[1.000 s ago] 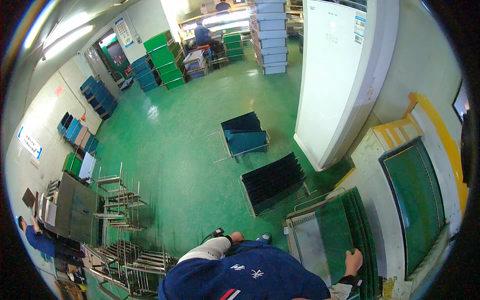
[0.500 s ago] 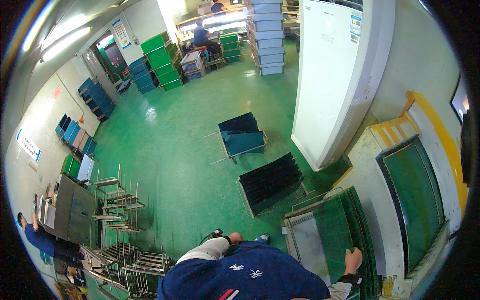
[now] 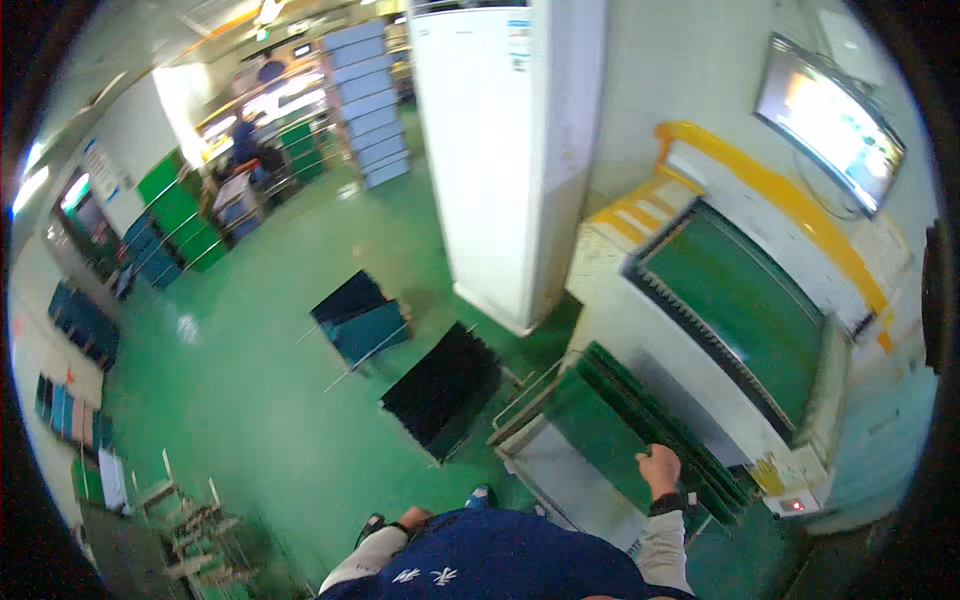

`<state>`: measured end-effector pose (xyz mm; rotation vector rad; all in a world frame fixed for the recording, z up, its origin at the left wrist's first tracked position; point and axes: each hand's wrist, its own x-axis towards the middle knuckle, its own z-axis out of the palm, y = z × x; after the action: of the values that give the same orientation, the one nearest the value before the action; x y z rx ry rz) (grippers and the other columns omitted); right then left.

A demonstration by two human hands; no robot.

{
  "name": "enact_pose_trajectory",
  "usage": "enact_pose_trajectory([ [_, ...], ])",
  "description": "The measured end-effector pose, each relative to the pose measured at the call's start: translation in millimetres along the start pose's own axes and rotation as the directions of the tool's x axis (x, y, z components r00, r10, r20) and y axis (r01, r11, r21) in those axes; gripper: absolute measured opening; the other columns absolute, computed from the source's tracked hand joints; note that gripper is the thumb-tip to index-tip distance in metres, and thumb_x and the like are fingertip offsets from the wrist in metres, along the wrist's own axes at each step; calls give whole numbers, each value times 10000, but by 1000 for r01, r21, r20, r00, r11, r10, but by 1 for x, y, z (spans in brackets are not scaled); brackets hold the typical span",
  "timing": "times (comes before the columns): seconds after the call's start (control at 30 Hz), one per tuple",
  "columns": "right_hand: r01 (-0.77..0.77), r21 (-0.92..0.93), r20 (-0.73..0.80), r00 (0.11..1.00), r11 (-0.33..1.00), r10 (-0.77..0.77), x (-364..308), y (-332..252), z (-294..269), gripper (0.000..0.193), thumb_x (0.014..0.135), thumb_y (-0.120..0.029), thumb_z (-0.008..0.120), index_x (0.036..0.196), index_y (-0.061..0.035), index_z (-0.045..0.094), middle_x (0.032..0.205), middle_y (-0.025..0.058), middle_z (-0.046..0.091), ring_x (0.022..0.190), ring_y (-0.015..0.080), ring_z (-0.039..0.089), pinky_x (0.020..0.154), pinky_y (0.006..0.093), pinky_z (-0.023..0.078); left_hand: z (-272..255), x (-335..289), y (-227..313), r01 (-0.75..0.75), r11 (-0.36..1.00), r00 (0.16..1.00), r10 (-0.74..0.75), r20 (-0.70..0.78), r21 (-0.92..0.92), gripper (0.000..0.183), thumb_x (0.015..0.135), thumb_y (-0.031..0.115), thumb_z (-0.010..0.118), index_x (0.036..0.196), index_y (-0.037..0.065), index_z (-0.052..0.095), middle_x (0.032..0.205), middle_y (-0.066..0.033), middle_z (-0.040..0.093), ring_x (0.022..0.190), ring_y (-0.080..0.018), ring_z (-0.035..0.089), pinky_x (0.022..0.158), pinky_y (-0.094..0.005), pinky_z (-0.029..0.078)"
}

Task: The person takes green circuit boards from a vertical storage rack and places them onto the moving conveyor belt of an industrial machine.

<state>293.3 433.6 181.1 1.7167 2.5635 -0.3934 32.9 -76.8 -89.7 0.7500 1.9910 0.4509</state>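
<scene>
My right hand (image 3: 660,472) is closed on the edge of a large green panel (image 3: 600,440), its fingers curled over the edge. This panel leans with several others in a metal-framed rack (image 3: 520,418) at my right front. A pale grey sheet (image 3: 580,478) lies on the near side of the green panels. My left hand (image 3: 414,518) is low in front of my body, partly hidden by my dark blue top, and its fingers cannot be made out. A small dark object (image 3: 370,530) shows beside it, too unclear to name.
Two more racks of dark panels (image 3: 443,390) and blue-black panels (image 3: 362,318) stand on the green floor ahead. A tall white cabinet (image 3: 490,150) rises behind them. At right is a machine with a green bed (image 3: 730,310); a screen (image 3: 830,120) hangs above. Metal racks (image 3: 200,540) stand lower left.
My view has swung to the right, so the racks and cabinet sit farther left and the wall screen shows fully. My right hand stays on the green panel.
</scene>
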Motion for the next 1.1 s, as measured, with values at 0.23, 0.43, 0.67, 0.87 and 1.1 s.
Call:
enact_pose_trajectory([
  [0.23, 115, 11, -91, 989, 993, -114, 3, 10, 12, 269, 687, -330, 679, 765, -76, 643, 778, 152, 630, 797, 347, 604, 672, 451, 469, 17, 45, -55, -159, 977, 986, 151, 66, 140, 363, 796, 380, 512, 949, 82, 651, 988, -163, 638, 891, -331, 598, 774, -388, 463],
  [0.43, 117, 37, -69, 991, 992, -114, 4, 14, 7, 275, 689, -341, 673, 784, -83, 662, 774, 150, 631, 776, 335, 607, 644, 443, 470, 23, 72, -65, -474, 806, 880, 416, 231, 355, 378, 802, 397, 501, 976, 92, 644, 1029, -177, 624, 945, -346, 585, 809, -382, 457],
  [0.67, 148, 37, -100, 985, 988, -143, -23, -13, -79, 302, 664, -346, 696, 798, -76, 681, 775, 156, 638, 775, 340, 613, 668, 439, 475, 23, 82, -71, -164, 985, 985, 162, 55, 44, 381, 746, 403, 606, 947, 86, 671, 981, -127, 654, 871, -300, 608, 766, -370, 466],
  [0.87, 129, 66, -249, 962, 989, -109, -65, -10, -162, 324, 641, -350, 713, 809, -74, 690, 771, 169, 638, 753, 346, 611, 666, 430, 472, 15, 100, -53, -117, 973, 991, 128, 42, -197, 385, 750, 344, 634, 1022, 71, 642, 1020, -130, 647, 906, -291, 601, 785, -386, 460],
  [1.1, 150, 818, -333, 911, 556, 244, -85, 61, -207, 228, 716, -168, 716, 859, -9, 641, 753, 54, 636, 676, 202, 576, 645, 336, 441, 6, 130, -44, -241, 962, 967, 226, 116, 129, 266, 792, 249, 595, 976, 65, 656, 905, -128, 660, 809, -265, 608, 713, -400, 458],
])
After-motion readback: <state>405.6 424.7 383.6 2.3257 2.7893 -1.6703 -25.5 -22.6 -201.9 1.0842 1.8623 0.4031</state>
